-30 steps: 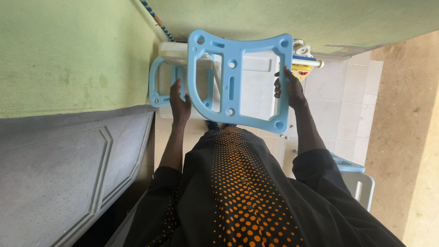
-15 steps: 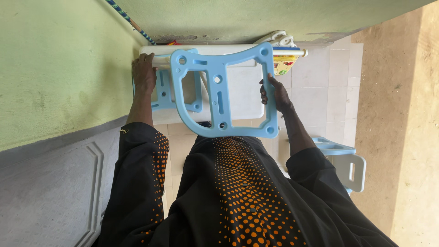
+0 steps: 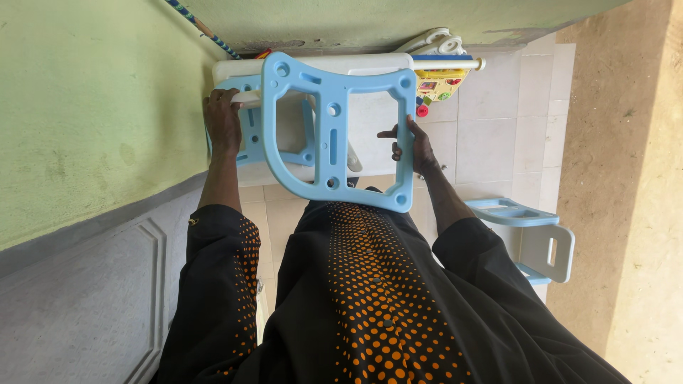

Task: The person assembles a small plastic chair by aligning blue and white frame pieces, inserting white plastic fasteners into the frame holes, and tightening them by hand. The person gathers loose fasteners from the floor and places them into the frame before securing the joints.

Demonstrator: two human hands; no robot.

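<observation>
The light-blue plastic frame panel (image 3: 331, 131) is held up flat in front of the white and blue plastic stand (image 3: 299, 107) that sits against the green wall (image 3: 92, 107). The right hand (image 3: 411, 148) pinches the panel's right edge, fingers curled round it. The left hand (image 3: 223, 122) is closed over the stand's left end, just left of the panel; another blue-and-white plastic part (image 3: 530, 238) lies on the tiles well right of the panel.

Right hand (image 3: 413, 146) palm hidden behind light-blue plastic frame (image 3: 331, 131). White and blue assembly (image 3: 284, 107) partly screened by frame. Colourful toy (image 3: 437, 85) too small to identify.
</observation>
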